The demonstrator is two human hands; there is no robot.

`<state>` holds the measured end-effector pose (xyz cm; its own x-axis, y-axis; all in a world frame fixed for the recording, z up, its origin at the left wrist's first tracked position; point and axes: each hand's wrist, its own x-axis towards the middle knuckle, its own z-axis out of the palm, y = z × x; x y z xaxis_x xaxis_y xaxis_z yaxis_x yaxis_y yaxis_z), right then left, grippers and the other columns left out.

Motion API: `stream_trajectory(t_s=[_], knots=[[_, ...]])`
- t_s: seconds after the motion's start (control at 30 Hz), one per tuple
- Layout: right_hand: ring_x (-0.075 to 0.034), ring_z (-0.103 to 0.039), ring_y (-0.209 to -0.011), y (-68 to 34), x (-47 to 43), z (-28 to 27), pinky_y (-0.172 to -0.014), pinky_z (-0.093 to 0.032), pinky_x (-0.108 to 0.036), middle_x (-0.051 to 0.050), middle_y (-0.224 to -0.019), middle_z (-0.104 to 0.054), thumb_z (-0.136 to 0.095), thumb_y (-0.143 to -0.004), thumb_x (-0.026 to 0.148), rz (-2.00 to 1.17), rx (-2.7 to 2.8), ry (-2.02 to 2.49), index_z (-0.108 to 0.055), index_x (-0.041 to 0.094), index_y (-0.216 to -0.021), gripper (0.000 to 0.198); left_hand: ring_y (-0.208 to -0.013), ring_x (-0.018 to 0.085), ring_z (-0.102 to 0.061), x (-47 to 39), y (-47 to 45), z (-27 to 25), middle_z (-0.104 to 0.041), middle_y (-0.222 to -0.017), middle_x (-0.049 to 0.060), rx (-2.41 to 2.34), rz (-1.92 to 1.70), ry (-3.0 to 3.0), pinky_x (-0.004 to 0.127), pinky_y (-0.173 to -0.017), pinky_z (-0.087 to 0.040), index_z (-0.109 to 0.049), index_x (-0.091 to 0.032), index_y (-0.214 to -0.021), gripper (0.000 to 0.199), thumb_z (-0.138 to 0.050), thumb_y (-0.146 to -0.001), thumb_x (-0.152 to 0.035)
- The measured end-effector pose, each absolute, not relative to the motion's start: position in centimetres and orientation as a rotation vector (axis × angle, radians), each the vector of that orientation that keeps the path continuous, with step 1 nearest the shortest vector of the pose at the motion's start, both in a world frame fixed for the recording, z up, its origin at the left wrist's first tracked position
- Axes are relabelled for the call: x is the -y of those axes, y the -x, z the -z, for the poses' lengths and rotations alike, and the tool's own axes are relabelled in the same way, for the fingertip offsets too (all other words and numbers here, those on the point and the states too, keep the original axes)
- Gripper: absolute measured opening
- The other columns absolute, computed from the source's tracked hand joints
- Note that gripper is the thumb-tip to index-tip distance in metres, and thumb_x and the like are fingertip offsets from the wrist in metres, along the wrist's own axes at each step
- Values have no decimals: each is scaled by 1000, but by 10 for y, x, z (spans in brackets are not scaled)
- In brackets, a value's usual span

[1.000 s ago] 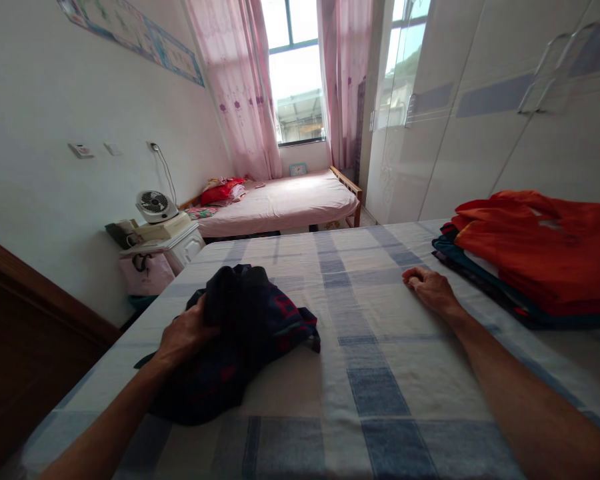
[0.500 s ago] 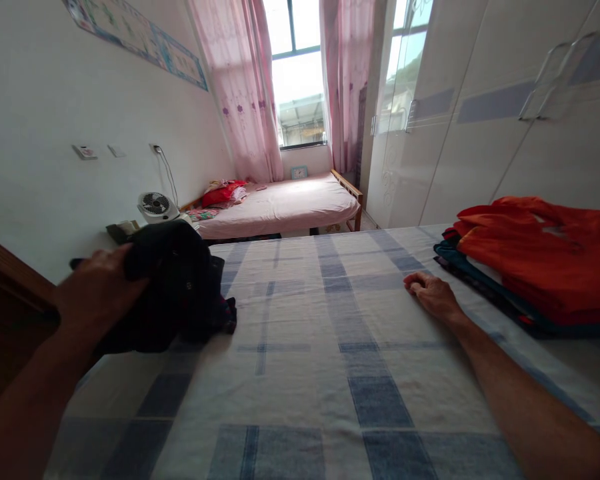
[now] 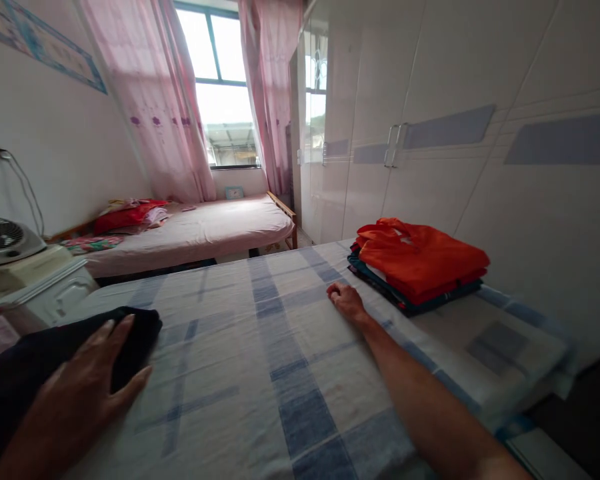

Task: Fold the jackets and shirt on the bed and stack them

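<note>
My left hand is open, fingers spread, at the lower left, at the edge of a dark garment. The garment lies on the bed's near left part and runs out of view at the left; its exact kind cannot be made out. My right hand rests on the blue-and-white checked bedsheet with its fingers curled closed, and nothing shows in them. Just beyond it, to the right, sits a stack of folded clothes with an orange shirt on top and dark garments beneath.
A white fan stands on a cabinet at the left. Behind the bed is a second bed with pink bedding and red cloths. A white wardrobe lines the right side, and pink curtains frame the window.
My left hand has let go of the bunched dark garment, which now lies lower and flatter on the bed. The view has turned right. My right hand stays curled near the stack.
</note>
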<state>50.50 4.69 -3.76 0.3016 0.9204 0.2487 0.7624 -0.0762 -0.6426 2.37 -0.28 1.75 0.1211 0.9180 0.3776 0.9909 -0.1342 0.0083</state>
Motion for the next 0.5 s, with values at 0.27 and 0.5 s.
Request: stream_trajectory(t_s=[0.27,0.5], knots=[[-13,-61,-71,-503,-45,37,-64,-41,-21,1,-75,-69,-47,-74,15,-300,1495,1849,-66,22,-79,22,-130,30,-39,-9,-151,31,-41,-142,14,1521,468,2457,49,-103,-34,-49,-17,-132,54,-37,-85,-40],[-13,-60,-63,-503,-47,37,-61,-42,-22,2,-66,-66,-47,-71,12,-255,1458,1754,-65,22,-73,21,-128,26,-43,-23,-146,61,-49,-137,10,1586,397,2621,45,-106,-34,-56,-18,-126,49,-34,-88,-39]])
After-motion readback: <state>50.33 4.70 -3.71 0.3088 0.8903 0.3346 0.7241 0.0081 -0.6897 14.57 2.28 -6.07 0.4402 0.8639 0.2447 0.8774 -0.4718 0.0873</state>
